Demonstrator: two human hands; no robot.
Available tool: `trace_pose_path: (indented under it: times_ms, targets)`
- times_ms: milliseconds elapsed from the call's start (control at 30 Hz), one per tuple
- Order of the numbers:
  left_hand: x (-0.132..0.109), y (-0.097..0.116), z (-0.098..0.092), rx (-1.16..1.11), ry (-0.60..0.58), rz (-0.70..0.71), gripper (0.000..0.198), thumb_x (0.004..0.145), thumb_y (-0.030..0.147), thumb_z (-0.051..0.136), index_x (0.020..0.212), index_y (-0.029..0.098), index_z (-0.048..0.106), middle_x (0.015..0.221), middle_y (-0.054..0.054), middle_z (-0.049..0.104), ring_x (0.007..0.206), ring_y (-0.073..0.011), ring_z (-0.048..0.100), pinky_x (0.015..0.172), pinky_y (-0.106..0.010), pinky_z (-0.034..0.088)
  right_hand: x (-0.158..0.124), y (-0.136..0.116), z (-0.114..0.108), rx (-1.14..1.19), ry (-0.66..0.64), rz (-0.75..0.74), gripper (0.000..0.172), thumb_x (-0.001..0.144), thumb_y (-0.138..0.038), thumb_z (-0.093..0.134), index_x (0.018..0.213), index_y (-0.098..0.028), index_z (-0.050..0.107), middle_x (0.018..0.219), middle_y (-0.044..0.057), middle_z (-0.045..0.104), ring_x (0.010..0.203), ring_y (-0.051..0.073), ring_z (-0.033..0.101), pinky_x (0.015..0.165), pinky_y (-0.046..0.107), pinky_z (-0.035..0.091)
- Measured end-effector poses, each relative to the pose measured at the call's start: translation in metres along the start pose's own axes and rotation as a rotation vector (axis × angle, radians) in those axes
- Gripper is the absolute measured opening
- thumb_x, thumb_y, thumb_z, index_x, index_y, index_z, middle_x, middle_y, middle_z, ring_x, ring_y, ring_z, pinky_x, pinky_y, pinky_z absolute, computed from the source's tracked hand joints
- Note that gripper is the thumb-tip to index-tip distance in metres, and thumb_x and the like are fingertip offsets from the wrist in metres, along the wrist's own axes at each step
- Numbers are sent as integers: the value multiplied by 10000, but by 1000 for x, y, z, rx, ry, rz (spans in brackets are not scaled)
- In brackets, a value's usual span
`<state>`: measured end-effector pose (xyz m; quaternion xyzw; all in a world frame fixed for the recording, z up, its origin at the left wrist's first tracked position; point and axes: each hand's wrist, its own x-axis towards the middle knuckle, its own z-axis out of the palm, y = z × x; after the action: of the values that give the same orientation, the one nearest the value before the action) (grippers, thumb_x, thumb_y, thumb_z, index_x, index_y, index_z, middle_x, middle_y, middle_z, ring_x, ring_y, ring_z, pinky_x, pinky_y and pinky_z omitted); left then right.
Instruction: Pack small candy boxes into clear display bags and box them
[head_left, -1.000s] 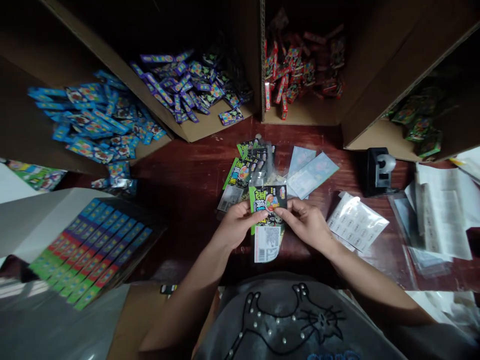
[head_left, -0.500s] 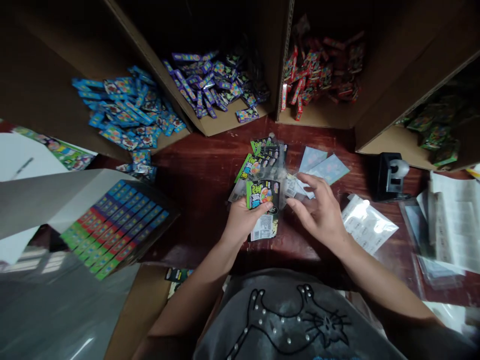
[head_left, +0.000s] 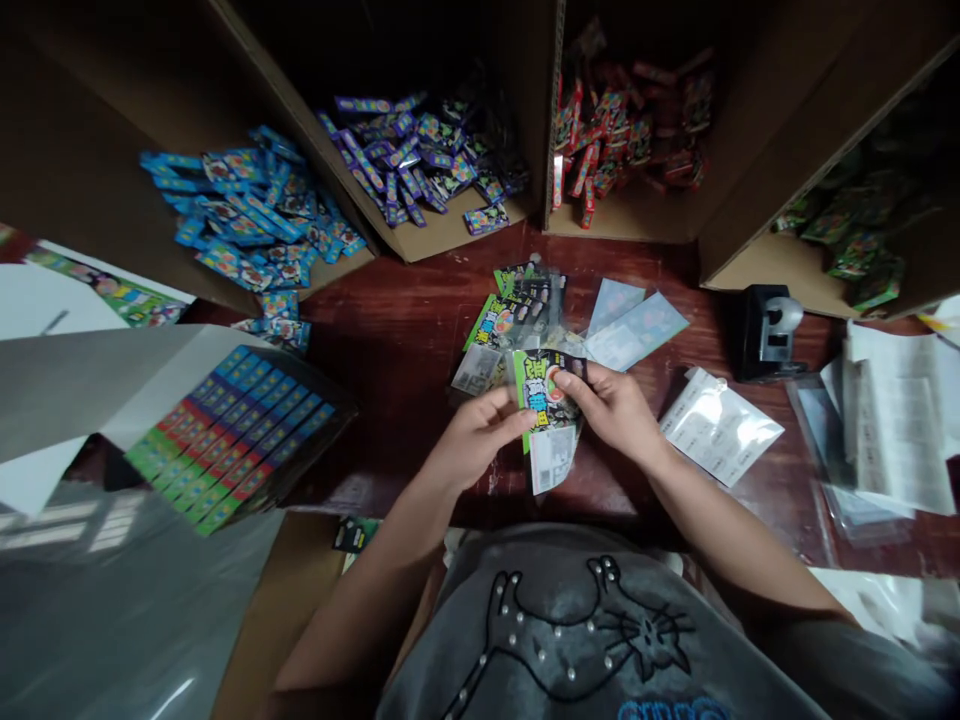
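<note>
Between my hands is a printed card [head_left: 552, 450], black and green at the top with a white label part at its lower end. My left hand [head_left: 480, 435] pinches its left edge, thumb on the front. On the upper right of the card, my right hand [head_left: 619, 405] closes with thumb on top and the fingers behind, hidden. Just beyond lie more black and green cards [head_left: 495, 320] in clear plastic, overlapping in a loose pile. Pale blue-white sheets [head_left: 637, 335] rest to the right of that pile.
Cardboard boxes hold blue packets [head_left: 240, 215], purple packets [head_left: 405, 160], red packets [head_left: 611, 135] and green packets [head_left: 855, 240]. At left stands a box of colourful packets in rows [head_left: 232, 430]. Rightward are a tape dispenser [head_left: 765, 335], a shiny sticker bag [head_left: 721, 425] and paper sheets [head_left: 900, 420].
My right hand, earlier apart with spread fingers, has moved left and taken hold of the card. The card has shifted slightly right and tilted. The view has shifted a little.
</note>
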<state>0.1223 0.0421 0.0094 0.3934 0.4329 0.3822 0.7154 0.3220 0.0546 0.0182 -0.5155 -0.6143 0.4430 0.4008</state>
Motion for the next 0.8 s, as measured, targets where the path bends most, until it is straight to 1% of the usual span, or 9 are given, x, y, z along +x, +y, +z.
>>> trace_pose_path:
  times_ms: [67, 133, 267, 333, 500, 600, 700, 767, 800]
  targets:
    - [-1, -4, -4, 10, 50, 11, 435, 783, 437, 926, 1093, 154, 809, 1038, -84, 831, 861, -190, 748, 816, -304, 595, -5, 3, -5, -16, -32, 37, 484, 1056, -618, 525, 962, -196, 743, 928, 36, 786, 880, 212, 704, 801, 321, 542]
    - [1, -7, -5, 8, 175, 54, 442, 795, 486, 903, 1063, 150, 799, 988, -78, 828, 777, -178, 728, 704, -280, 573, -14, 8, -6, -69, -74, 112, 491, 1033, -636, 549, 1111, -198, 755, 1033, 64, 812, 987, 250, 737, 864, 354, 563]
    - [3, -10, -3, -2, 305, 156, 467, 835, 515, 857, 1140, 177, 752, 1077, -76, 823, 879, -212, 761, 716, -290, 594, -35, 18, -4, -156, -240, 220, 439, 969, -612, 642, 1097, -213, 772, 1007, 59, 821, 896, 247, 758, 821, 354, 556]
    - [-4, -12, -3, 24, 268, 113, 495, 855, 495, 844, 1227, 199, 706, 1171, -85, 809, 956, -226, 771, 769, -314, 623, -42, 20, -5, -175, -213, 217, 406, 993, -580, 592, 1016, -216, 771, 962, 50, 812, 825, 226, 739, 781, 345, 535]
    - [-44, -38, -6, 167, 31, -180, 573, 899, 453, 787, 1386, 213, 601, 1311, -156, 766, 1068, -295, 784, 821, -430, 673, -56, 29, -7, -120, -115, 228, 445, 984, -635, 590, 932, -222, 745, 883, 47, 789, 806, 215, 723, 746, 327, 545]
    - [-44, -44, -21, 296, -14, -75, 593, 953, 462, 700, 1477, 219, 568, 1431, -194, 710, 1192, -341, 758, 977, -540, 648, -56, 43, -9, -42, -202, 301, 500, 937, -703, 642, 1047, -226, 739, 974, 66, 816, 874, 233, 768, 794, 345, 602]
    - [-12, -6, -61, 656, 151, 158, 774, 957, 444, 708, 1642, 217, 427, 1657, -213, 522, 1444, -367, 613, 1220, -575, 491, -41, 52, -19, -152, -246, 289, 604, 868, -761, 694, 1159, -232, 702, 1048, 92, 829, 930, 274, 806, 844, 401, 643]
    - [21, 42, -98, 950, 424, 241, 871, 998, 425, 656, 1724, 152, 259, 1760, -227, 354, 1617, -363, 402, 1324, -565, 353, -22, 49, -30, -311, -202, 225, 639, 851, -781, 704, 1198, -245, 682, 1105, 103, 829, 967, 303, 818, 878, 440, 651]
    - [38, 69, -118, 1132, 549, 189, 891, 1006, 395, 645, 1733, 111, 216, 1795, -234, 266, 1667, -367, 292, 1351, -561, 297, -9, 44, -35, -383, -180, 179, 633, 864, -782, 692, 1213, -255, 677, 1125, 102, 827, 971, 310, 819, 887, 454, 652]
